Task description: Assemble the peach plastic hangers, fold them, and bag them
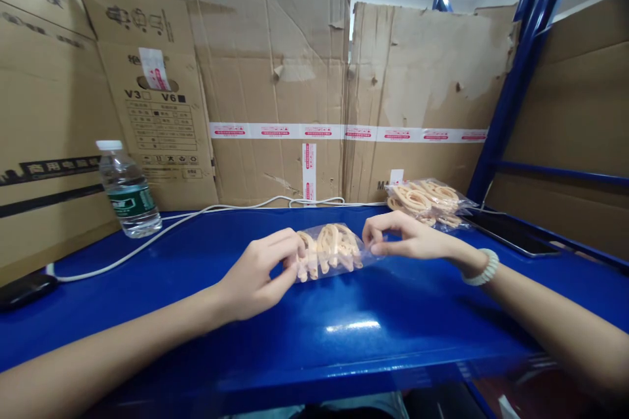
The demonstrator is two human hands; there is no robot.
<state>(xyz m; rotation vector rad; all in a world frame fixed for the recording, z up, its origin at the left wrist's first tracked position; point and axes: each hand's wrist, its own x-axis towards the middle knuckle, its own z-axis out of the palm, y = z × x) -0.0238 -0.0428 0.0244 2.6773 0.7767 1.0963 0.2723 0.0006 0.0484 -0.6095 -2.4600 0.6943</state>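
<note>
A clear plastic bag (337,250) with several beige looped pieces inside lies on the blue shelf in front of me. My left hand (268,268) pinches the bag's left end between thumb and fingers. At the opposite end, my right hand (405,237) grips the bag's gathered right edge, its fingertips curled together. The beige pieces look like coiled cords or loops; their exact kind cannot be made out. Behind my right hand sits a stack of similar bags (427,200) with beige loops.
A water bottle (128,190) stands at the left, near a black object (28,289) and a white cable (171,236). A dark phone-like slab (514,232) lies at the right. Cardboard panels (275,78) wall the back of the blue shelf (236,366), and a blue post (515,91) rises at the right.
</note>
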